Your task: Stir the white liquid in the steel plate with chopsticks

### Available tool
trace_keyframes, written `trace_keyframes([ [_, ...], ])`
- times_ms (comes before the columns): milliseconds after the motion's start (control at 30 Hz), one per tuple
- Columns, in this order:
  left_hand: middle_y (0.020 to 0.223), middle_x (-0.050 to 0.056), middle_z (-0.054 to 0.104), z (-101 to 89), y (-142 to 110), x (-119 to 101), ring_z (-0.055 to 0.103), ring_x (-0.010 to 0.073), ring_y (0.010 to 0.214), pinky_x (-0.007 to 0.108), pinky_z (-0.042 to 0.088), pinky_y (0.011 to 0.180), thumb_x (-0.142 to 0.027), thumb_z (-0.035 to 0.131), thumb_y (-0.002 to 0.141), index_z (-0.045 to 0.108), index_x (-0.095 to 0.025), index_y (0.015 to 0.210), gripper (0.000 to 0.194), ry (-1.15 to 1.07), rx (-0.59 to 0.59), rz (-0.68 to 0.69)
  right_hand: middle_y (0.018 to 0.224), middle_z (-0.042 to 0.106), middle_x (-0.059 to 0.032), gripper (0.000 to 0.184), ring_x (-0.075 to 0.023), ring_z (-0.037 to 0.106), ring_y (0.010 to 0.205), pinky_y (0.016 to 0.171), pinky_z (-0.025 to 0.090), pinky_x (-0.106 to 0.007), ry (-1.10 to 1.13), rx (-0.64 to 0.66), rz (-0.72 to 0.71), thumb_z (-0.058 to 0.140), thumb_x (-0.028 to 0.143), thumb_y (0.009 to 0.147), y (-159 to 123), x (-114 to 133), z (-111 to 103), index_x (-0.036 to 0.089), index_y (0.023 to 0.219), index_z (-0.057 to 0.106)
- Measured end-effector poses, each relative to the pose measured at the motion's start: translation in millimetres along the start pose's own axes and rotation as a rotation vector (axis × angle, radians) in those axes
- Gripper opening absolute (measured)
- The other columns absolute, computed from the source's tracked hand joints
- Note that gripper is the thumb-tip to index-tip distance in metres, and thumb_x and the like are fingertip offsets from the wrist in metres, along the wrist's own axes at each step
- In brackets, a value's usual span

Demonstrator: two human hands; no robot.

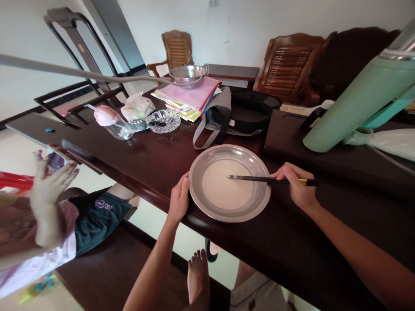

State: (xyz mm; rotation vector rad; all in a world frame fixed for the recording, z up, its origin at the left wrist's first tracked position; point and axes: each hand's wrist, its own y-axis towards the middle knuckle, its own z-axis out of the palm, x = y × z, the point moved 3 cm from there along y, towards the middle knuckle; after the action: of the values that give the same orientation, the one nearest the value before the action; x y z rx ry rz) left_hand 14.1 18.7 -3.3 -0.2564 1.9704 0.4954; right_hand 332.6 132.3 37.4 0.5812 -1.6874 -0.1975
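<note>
- Left hand (179, 198) gripped the bowl (229, 217) at its edge.
- Right hand (300, 186) clasped chopsticks (259, 178).
- Liquid (223, 192) was already in, looking even; stirring seemed unfinished.

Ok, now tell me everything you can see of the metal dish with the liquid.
The round, shallow metal dish looks like silvery steel, with a broad rim and sloping wall. It sits upright on the dark table, near the edge, with pale, milky liquid inside. The left hand holds the rim's left side. Dark chopsticks in the right hand cross over its right side, tips at the liquid; whether they touch the rim is unclear.
</note>
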Motion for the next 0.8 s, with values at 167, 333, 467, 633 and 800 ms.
trace_keyframes([
  [167, 0.129, 0.011, 0.068, -0.3, 0.0, 0.3, 0.061, 0.0267, 0.122, 0.041, 0.047, 0.103, -0.055, 0.034, 0.101, 0.063, -0.017, 0.131, 0.056, -0.003, -0.007, -0.002, 0.075, 0.074, -0.0033, 0.034, -0.0216, 0.065, 0.072, 0.069, 0.05, -0.038, -0.057, 0.17, -0.046, 0.056, 0.034, 0.096, -1.7, 2.2, 5.8, 0.025, 0.066, 0.068],
  [333, 0.132, 0.01, 0.067, -0.5, -0.5, 0.4, 0.059, 0.0266, 0.124, 0.04, 0.046, 0.105, -0.056, 0.034, 0.101, 0.063, -0.018, 0.131, 0.057, -0.001, 0.002, -0.014, 0.068, 0.068, -0.0027, 0.038, -0.0203, 0.063, 0.067, 0.067, 0.05, -0.038, 0.007, 0.004, -0.001, 0.055, 0.036, 0.096, -1.1, 0.2, 0.2, 0.024, 0.061, 0.063],
  [467, 0.132, 0.01, 0.067, -0.1, -0.4, 0.3, 0.06, 0.0265, 0.123, 0.039, 0.046, 0.104, -0.056, 0.034, 0.101, 0.063, -0.017, 0.132, 0.057, 0.003, 0.004, -0.015, 0.073, 0.072, -0.003, 0.033, -0.0207, 0.064, 0.07, 0.069, 0.049, -0.037, -0.027, 0.176, -0.045, 0.055, 0.031, 0.096, -3.1, 3.5, 7.0, 0.024, 0.066, 0.066],
  [633, 0.13, 0.011, 0.068, 0.0, -0.1, -0.5, 0.061, 0.0262, 0.122, 0.04, 0.047, 0.104, -0.056, 0.034, 0.101, 0.063, -0.017, 0.131, 0.057, -0.005, -0.004, -0.01, 0.07, 0.069, -0.0024, 0.035, -0.0203, 0.064, 0.069, 0.068, 0.049, -0.037, -0.023, 0.013, -0.016, 0.056, 0.033, 0.096, -1.4, 0.2, 0.5, 0.024, 0.063, 0.065],
  [800, 0.13, 0.011, 0.068, 0.6, -0.3, -1.4, 0.06, 0.0268, 0.122, 0.041, 0.046, 0.105, -0.056, 0.034, 0.101, 0.064, -0.017, 0.131, 0.057, -0.009, 0.001, -0.007, 0.073, 0.072, -0.0027, 0.033, -0.0206, 0.064, 0.07, 0.068, 0.049, -0.037, -0.013, 0.175, -0.056, 0.054, 0.03, 0.097, -4.1, 1.6, 5.2, 0.025, 0.066, 0.066],
])
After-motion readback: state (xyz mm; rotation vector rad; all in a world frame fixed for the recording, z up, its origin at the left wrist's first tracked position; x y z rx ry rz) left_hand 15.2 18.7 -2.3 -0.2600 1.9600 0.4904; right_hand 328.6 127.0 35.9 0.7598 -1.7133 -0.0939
